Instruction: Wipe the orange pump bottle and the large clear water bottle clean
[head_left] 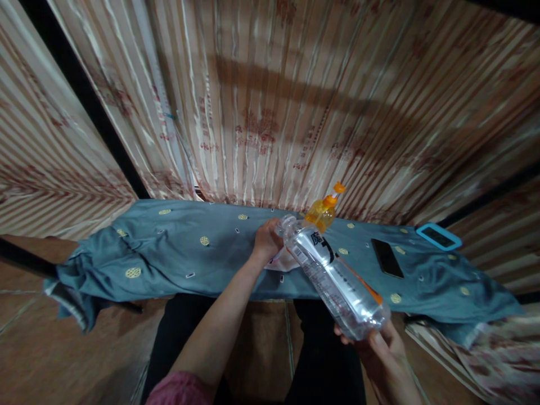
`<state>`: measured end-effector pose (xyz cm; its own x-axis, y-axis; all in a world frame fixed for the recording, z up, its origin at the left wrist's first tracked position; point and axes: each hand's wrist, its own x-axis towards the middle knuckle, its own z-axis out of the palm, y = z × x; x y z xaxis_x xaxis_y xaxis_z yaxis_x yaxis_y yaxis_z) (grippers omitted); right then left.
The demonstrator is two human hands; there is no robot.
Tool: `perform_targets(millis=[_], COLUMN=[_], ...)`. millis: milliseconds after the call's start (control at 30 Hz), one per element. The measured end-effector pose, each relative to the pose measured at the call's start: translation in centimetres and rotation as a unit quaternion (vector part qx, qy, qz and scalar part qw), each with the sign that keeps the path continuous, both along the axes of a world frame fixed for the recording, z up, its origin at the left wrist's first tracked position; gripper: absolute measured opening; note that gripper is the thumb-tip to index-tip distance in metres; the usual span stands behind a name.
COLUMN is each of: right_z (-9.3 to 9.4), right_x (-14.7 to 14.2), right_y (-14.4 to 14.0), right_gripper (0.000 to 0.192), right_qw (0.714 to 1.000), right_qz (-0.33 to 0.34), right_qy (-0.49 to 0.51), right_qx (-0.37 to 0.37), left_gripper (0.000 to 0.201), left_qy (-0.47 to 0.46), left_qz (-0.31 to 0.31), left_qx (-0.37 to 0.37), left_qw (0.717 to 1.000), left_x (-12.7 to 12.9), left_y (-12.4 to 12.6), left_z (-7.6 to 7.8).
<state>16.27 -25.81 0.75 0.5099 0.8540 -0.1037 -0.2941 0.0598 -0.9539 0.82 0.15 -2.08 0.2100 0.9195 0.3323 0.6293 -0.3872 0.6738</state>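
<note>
My right hand (382, 349) grips the base of a clear plastic bottle (333, 275), which lies tilted with its neck pointing up and away toward the table. My left hand (266, 241) is closed around the bottle's neck and cap end (286, 224). The bottle has a label with dark lettering and an orange stripe. Just behind the neck stands an orange pump bottle (323, 211). A small whitish wrapper (283, 261) lies under the bottle on the cloth.
A blue-green patterned cloth (177, 253) covers a narrow table. On it to the right lie a black phone (387, 257) and a device in a blue case (439, 236). Striped curtains (270, 101) hang behind. My dark-clothed legs are below.
</note>
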Motion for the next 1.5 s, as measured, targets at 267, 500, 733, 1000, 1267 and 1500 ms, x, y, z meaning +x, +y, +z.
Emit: perform_targets(millis=[267,500,733,1000,1267,1500], right_z=[-0.15,-0.52,-0.23,-0.19,0.06,-0.44], right_x=[0.2,0.54,0.18,0.14,-0.15,0.14], right_y=[0.13,0.11,0.18,0.2,0.21,0.19], right_gripper=[0.048,0.049,0.048,0.048,0.048,0.049], right_qw=[1.0,1.0,1.0,1.0,1.0,1.0], right_qz=[0.002,0.005,0.003,-0.001,-0.006,0.006], right_qy=[0.003,-0.009,-0.006,-0.009,-0.008,0.005], right_qx=[-0.001,0.0,0.008,0.0,0.002,0.004], left_gripper=[0.02,0.019,0.018,0.017,0.018,0.017], left_qy=[0.003,-0.001,0.001,-0.004,0.003,0.014], left_qz=[0.002,0.01,0.007,0.005,0.004,0.003], left_qx=[-0.002,-0.003,-0.008,-0.003,-0.006,-0.016], left_qw=[1.0,1.0,1.0,1.0,1.0,1.0], left_x=[-0.1,0.01,-0.04,0.01,-0.02,-0.15], left_y=[-0.33,-0.27,-0.24,-0.09,-0.22,-0.3], left_z=[0.39,0.3,0.37,0.1,0.28,0.63])
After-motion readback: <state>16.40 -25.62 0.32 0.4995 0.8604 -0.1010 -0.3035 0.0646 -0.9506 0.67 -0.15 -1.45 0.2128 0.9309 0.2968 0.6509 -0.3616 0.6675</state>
